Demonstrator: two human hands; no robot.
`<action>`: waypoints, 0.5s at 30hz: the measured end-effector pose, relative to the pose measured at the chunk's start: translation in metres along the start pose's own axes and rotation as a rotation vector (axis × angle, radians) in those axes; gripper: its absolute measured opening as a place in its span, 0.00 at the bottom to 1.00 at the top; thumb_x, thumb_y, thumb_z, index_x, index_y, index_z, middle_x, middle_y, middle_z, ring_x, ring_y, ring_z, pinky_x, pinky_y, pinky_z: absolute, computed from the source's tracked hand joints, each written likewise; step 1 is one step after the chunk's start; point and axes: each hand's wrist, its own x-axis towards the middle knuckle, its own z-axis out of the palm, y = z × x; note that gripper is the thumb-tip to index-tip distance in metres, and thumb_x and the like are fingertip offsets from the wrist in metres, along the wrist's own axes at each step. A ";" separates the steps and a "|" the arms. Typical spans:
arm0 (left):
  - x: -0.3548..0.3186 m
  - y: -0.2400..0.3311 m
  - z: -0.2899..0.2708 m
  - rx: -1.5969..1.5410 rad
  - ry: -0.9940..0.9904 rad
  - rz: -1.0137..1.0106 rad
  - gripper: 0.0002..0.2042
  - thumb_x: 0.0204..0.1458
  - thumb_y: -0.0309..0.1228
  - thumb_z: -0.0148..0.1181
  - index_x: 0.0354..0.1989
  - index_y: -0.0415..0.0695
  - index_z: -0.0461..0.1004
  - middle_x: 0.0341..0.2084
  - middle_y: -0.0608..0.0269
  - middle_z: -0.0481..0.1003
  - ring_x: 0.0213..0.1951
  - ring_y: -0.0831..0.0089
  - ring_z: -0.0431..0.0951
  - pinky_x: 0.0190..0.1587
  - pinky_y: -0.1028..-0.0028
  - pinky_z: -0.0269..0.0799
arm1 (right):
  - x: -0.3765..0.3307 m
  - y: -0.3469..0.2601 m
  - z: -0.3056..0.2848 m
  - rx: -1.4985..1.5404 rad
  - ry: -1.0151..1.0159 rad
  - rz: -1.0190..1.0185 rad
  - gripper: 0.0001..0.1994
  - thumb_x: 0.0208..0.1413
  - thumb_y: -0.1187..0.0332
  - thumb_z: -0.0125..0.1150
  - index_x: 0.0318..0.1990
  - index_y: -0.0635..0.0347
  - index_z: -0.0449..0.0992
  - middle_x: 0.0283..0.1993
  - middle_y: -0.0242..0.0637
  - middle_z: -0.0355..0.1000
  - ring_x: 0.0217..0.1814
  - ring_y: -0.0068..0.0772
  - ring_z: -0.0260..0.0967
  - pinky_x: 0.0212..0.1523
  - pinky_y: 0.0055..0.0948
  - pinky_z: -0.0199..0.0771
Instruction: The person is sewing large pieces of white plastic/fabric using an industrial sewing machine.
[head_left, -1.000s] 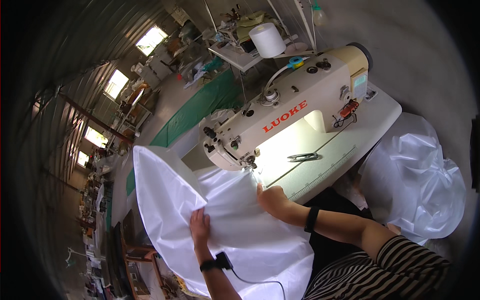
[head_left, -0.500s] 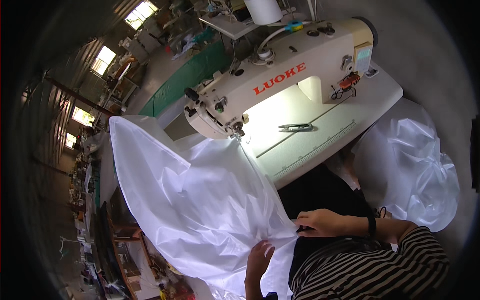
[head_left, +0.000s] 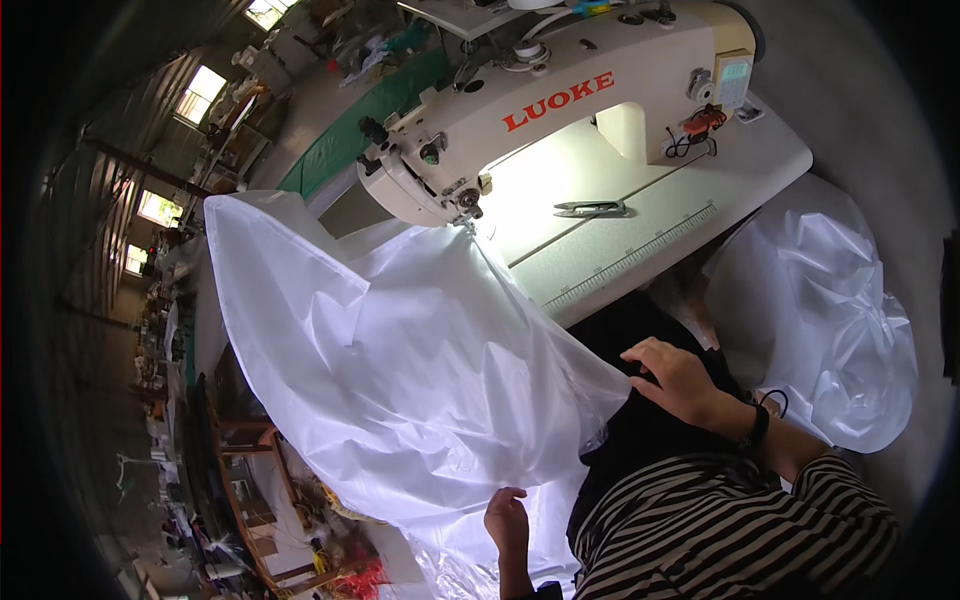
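A large glossy white plastic sheet [head_left: 430, 350] hangs in folds over the front of the sewing machine [head_left: 560, 100]. Its upper edge runs under the needle area, and its right side ends in a corner close to my right hand [head_left: 680, 385]. The fingers of that hand are bent, with a gap between thumb and forefinger; the thumb is right beside the sheet's corner. My left hand [head_left: 507, 522] is lower down over the sheet, fingers loosely curled and no fold visibly gripped. Small thread snips [head_left: 594, 209] lie on the lit machine bed [head_left: 640, 240].
Another bundle of white plastic [head_left: 830, 310] hangs to the right of the machine. At the lower left stands a wooden frame [head_left: 245, 450] with red and yellow scraps near it. A green cloth-like panel [head_left: 340, 150] lies behind the machine head.
My right hand has moved up and right, its pinch loosened, and the sheet's corner has shifted that way too. My left hand has drawn slightly down. The machine sits higher in the picture.
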 end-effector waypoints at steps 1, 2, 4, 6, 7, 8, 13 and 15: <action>-0.002 0.003 -0.001 -0.153 0.083 -0.007 0.08 0.45 0.16 0.56 0.33 0.40 0.76 0.32 0.57 0.78 0.36 0.61 0.81 0.42 0.67 0.78 | -0.003 -0.004 0.000 0.045 0.049 -0.032 0.13 0.53 0.70 0.64 0.46 0.58 0.73 0.34 0.39 0.73 0.34 0.37 0.75 0.35 0.33 0.75; -0.004 0.012 0.000 -0.322 0.161 0.000 0.07 0.47 0.16 0.57 0.33 0.40 0.76 0.32 0.58 0.77 0.36 0.63 0.81 0.41 0.68 0.78 | -0.006 -0.008 0.001 0.041 0.060 -0.036 0.13 0.53 0.70 0.64 0.46 0.58 0.73 0.34 0.39 0.73 0.34 0.37 0.75 0.35 0.33 0.75; -0.003 0.045 0.013 -0.546 0.165 0.048 0.19 0.46 0.17 0.63 0.48 0.41 0.70 0.47 0.55 0.71 0.41 0.64 0.78 0.44 0.69 0.77 | -0.011 -0.014 0.005 0.185 -0.156 -0.130 0.14 0.53 0.71 0.64 0.48 0.59 0.73 0.35 0.41 0.74 0.30 0.36 0.75 0.35 0.30 0.75; 0.004 0.081 0.025 -0.380 0.110 0.227 0.35 0.42 0.20 0.68 0.61 0.42 0.59 0.57 0.50 0.63 0.57 0.58 0.69 0.55 0.60 0.70 | -0.013 -0.021 0.019 0.142 -0.206 -0.083 0.13 0.57 0.66 0.61 0.47 0.61 0.75 0.36 0.43 0.75 0.28 0.36 0.75 0.35 0.31 0.75; 0.010 0.094 0.031 -0.201 0.115 0.334 0.39 0.41 0.24 0.70 0.64 0.41 0.55 0.59 0.47 0.60 0.59 0.52 0.67 0.57 0.58 0.67 | -0.013 -0.021 0.026 0.113 -0.219 -0.080 0.14 0.59 0.65 0.60 0.48 0.62 0.75 0.37 0.42 0.76 0.28 0.34 0.75 0.34 0.30 0.75; 0.015 0.102 0.035 -0.090 0.144 0.380 0.35 0.43 0.26 0.67 0.62 0.41 0.58 0.57 0.47 0.63 0.57 0.50 0.67 0.56 0.57 0.68 | -0.012 -0.020 0.033 0.109 -0.212 -0.075 0.14 0.59 0.65 0.60 0.48 0.62 0.75 0.37 0.42 0.76 0.28 0.34 0.75 0.34 0.30 0.75; 0.019 0.075 0.029 -0.091 0.044 0.286 0.23 0.43 0.24 0.58 0.52 0.42 0.70 0.48 0.49 0.72 0.50 0.49 0.73 0.50 0.58 0.71 | -0.006 -0.014 0.059 0.385 -0.707 0.315 0.16 0.58 0.60 0.61 0.46 0.63 0.77 0.36 0.41 0.77 0.29 0.33 0.77 0.35 0.32 0.75; 0.006 0.057 0.017 -0.131 0.065 0.160 0.17 0.42 0.19 0.53 0.43 0.41 0.74 0.38 0.51 0.76 0.42 0.50 0.77 0.45 0.60 0.73 | -0.012 -0.024 0.060 0.379 -0.711 0.222 0.13 0.58 0.61 0.61 0.42 0.62 0.77 0.33 0.42 0.76 0.28 0.35 0.76 0.34 0.31 0.74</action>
